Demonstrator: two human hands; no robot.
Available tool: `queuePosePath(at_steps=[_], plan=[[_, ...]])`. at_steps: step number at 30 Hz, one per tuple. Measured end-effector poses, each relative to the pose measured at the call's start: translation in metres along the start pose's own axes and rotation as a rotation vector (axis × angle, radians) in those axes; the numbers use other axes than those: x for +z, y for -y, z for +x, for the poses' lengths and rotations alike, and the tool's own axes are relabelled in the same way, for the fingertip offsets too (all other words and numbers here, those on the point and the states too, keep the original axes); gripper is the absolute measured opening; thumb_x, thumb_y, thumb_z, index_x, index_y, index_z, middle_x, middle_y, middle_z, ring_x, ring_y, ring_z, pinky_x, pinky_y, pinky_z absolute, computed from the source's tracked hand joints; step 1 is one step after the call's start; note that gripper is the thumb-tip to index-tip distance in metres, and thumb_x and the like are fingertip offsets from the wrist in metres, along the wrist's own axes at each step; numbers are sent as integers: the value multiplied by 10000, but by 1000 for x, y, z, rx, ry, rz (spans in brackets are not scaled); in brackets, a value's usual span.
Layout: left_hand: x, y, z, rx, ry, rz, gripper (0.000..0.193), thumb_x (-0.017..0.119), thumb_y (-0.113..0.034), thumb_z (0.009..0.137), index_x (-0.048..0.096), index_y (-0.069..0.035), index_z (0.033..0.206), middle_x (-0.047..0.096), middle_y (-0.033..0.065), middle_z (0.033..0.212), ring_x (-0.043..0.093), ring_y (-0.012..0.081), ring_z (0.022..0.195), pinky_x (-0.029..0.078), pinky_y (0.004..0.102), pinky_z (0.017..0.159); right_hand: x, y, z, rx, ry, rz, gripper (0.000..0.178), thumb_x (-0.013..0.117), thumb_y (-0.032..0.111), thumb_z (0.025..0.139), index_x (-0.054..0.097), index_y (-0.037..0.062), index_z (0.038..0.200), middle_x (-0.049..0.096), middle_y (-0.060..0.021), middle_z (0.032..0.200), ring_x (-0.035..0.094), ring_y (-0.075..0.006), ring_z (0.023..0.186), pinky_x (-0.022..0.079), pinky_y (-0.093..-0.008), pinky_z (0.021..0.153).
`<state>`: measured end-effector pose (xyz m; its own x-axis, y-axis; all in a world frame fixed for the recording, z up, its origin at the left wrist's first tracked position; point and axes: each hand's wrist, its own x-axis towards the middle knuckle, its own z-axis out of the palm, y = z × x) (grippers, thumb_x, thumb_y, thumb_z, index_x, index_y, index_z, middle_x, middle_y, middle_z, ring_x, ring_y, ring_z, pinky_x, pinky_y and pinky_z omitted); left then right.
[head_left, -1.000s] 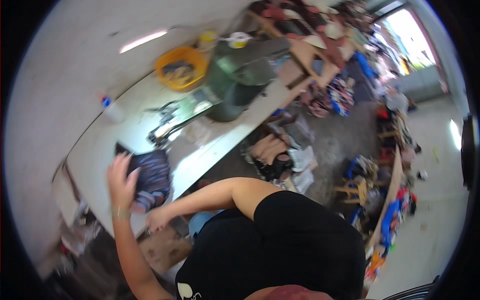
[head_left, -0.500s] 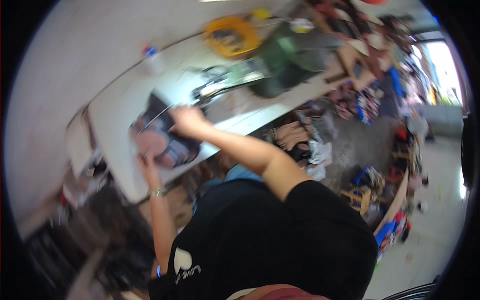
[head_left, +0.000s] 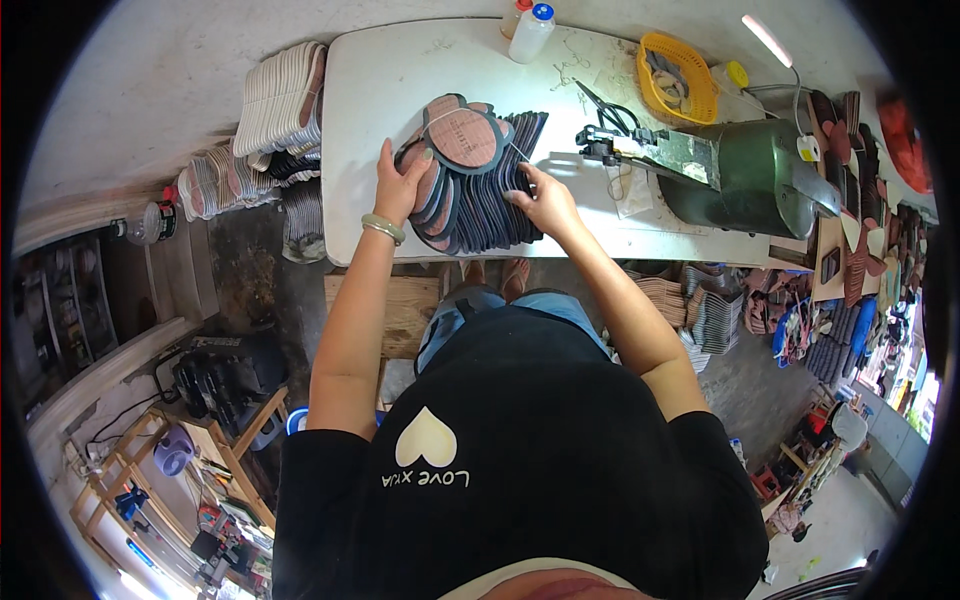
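A bundle of shoe insoles, dark-edged with pinkish-brown faces, lies fanned out on the white table in front of me. One insole at its far left shows its oval face upward, and a thin pale cord crosses the bundle. My left hand, a pale bangle on its wrist, grips the left end, its thumb over the insoles' faces. At the right end, my right hand holds the insoles' edges with thumb and fingers bent round them. Beyond the right hand lie black-handled scissors.
A green sewing-type machine takes up the table's right side. Behind stand a yellow basket with grey pieces in it and a white bottle with a blue cap. Piled insoles are stacked left of the white table.
My view has swung level from a tilted, blurred one. The right hand has come from the bundle's far side to its right end; the left stays at the left end. The insoles now lie fanned.
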<state>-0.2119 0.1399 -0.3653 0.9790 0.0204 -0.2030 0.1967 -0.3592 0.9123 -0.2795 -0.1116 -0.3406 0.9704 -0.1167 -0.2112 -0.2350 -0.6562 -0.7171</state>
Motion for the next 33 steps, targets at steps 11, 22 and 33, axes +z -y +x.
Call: queuePosePath(at_steps=[11, 22, 33], plan=[[48, -28, -78, 252, -150, 527, 1009, 747, -337, 682, 131, 6, 1403, 167, 272, 1433, 177, 422, 1331, 220, 480, 1065, 8, 62, 65, 329, 175, 849, 689, 714, 190, 759, 374, -41, 1312, 601, -130, 1050, 601, -189, 901, 489, -277, 731], [64, -8, -82, 295, -236, 626, 988, 709, -376, 719, 118, 52, 1386, 191, 286, 1411, 256, 443, 1265, 252, 487, 1039, -48, 19, -72, 294, 249, 1046, 662, 626, -1, 770, 321, -41, 1358, 576, -144, 1120, 598, -173, 957, 466, -262, 844], [64, -20, -79, 150, -205, 708, 930, 728, -322, 704, 194, 34, 1377, 247, 269, 1409, 279, 423, 1272, 259, 462, 1052, -65, -12, -122, 358, 278, 1028, 564, 660, 23, 769, 440, -14, 1287, 602, -64, 1066, 590, -138, 906, 465, -267, 836]])
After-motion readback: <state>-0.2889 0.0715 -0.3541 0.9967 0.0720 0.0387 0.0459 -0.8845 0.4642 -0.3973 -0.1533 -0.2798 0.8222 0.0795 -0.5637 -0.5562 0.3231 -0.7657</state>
